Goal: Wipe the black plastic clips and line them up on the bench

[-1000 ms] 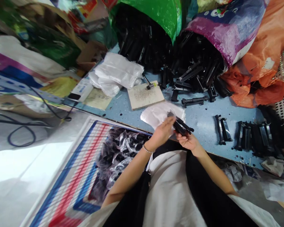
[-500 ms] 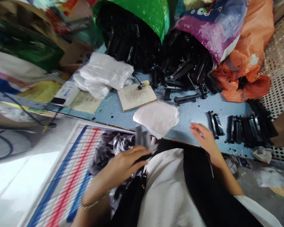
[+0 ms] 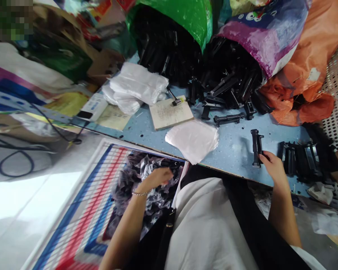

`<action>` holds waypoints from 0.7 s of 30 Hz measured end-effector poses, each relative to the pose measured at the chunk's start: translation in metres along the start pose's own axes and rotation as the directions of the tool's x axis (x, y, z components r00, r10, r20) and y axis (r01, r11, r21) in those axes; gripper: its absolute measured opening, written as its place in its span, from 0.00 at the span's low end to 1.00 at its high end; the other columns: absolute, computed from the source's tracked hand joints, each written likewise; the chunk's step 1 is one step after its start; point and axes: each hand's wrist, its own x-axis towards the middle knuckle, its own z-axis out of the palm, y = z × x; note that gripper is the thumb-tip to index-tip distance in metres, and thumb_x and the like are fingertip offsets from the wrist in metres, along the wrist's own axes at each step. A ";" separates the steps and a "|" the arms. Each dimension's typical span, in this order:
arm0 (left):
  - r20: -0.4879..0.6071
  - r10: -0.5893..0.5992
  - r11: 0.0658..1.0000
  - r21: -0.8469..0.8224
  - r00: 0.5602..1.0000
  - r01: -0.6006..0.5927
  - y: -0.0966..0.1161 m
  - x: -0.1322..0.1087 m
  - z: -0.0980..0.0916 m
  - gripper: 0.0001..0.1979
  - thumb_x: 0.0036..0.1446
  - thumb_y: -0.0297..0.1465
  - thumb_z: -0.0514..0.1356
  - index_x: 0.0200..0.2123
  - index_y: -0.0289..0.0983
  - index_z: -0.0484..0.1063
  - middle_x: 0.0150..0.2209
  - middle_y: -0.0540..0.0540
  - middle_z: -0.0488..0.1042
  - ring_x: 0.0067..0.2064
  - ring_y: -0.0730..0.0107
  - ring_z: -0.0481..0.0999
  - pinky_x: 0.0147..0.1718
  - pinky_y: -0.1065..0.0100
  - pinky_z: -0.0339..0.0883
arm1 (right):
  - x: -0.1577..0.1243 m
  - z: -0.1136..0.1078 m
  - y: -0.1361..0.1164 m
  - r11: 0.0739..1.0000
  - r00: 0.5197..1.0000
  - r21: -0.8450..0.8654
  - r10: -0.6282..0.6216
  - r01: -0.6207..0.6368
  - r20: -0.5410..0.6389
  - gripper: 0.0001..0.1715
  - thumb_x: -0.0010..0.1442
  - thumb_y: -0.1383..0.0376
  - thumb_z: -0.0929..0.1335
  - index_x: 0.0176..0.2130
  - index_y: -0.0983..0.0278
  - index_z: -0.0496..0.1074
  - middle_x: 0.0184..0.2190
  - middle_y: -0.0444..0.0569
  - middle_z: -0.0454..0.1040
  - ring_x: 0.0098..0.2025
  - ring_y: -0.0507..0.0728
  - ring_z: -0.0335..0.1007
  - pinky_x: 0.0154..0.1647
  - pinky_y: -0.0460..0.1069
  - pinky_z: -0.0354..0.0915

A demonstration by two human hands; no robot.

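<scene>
My right hand point(image 3: 273, 165) pinches the lower end of a narrow black plastic-and-metal part point(image 3: 256, 148) between thumb and fingers. The part stands lengthwise over the blue table, with a shadow to its left. My left hand point(image 3: 157, 177) is over a basket's heap of black parts in clear plastic bags point(image 3: 157, 198); its fingers point away and are partly hidden, so I cannot make out anything in them. Between the hands, a stack of flat clear bags point(image 3: 193, 140) lies at the table's front edge. A row of similar black parts point(image 3: 298, 157) lies right of my right hand.
A green sack point(image 3: 183, 18) and a purple sack point(image 3: 259, 41) spill black parts onto the blue table point(image 3: 231, 138). A flat board point(image 3: 170, 114) and more plastic bags point(image 3: 135, 86) lie left of them. The striped basket point(image 3: 81, 210) stands below the table edge.
My left hand carried a bagged part and is now lower over the basket, with that part no longer visible in it. My right hand moved right and took hold of a black part.
</scene>
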 end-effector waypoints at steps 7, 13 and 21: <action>-0.482 0.369 0.921 0.076 0.794 -0.382 0.128 0.091 0.039 0.04 0.58 0.29 0.63 0.36 0.34 0.75 0.41 0.37 0.77 0.47 0.57 0.78 0.49 0.56 0.72 | -0.022 0.061 -0.071 0.743 0.942 0.644 -0.056 -0.182 0.331 0.20 0.51 0.48 0.71 0.34 0.61 0.75 0.26 0.44 0.73 0.26 0.53 0.67 0.28 0.48 0.65; -0.347 0.329 0.931 -0.039 0.878 -0.364 0.124 0.117 0.022 0.08 0.56 0.27 0.62 0.24 0.36 0.72 0.32 0.45 0.76 0.37 0.66 0.76 0.41 0.64 0.70 | -0.032 0.070 -0.076 0.452 0.878 0.783 0.004 -0.428 0.478 0.14 0.50 0.55 0.75 0.27 0.61 0.72 0.22 0.43 0.71 0.23 0.53 0.65 0.23 0.47 0.65; -0.364 0.156 0.848 -0.427 0.918 -0.314 0.104 0.127 0.021 0.03 0.53 0.29 0.62 0.30 0.36 0.71 0.23 0.52 0.72 0.24 0.71 0.72 0.26 0.69 0.66 | -0.035 0.105 -0.086 0.029 0.397 0.421 -0.283 -0.906 0.873 0.13 0.69 0.63 0.63 0.44 0.69 0.72 0.29 0.49 0.74 0.25 0.47 0.67 0.16 0.37 0.63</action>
